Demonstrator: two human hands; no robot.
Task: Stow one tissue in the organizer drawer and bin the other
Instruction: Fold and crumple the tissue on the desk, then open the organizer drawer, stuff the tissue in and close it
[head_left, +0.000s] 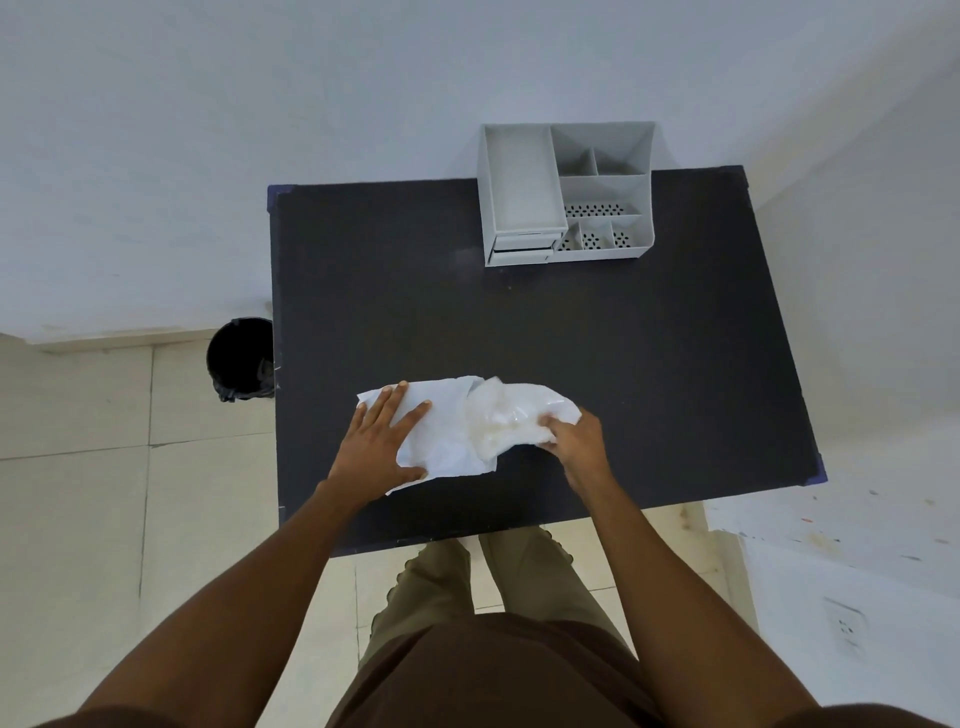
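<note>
Two white tissues lie overlapping near the front of the black table (623, 364). My left hand (382, 441) rests flat, fingers spread, on the left tissue (441, 431). The right tissue (511, 413) is crumpled and blurred, and my right hand (579, 441) grips its right end. A grey desk organizer (566, 192) stands at the table's far edge, its small drawers (522, 248) shut at the front left. A black bin (240, 358) sits on the floor just left of the table.
A white wall runs behind the table and along its right side. Pale floor tiles (78, 519) spread to the left. My legs stand at the table's front edge. A wall socket (845, 629) shows at the lower right.
</note>
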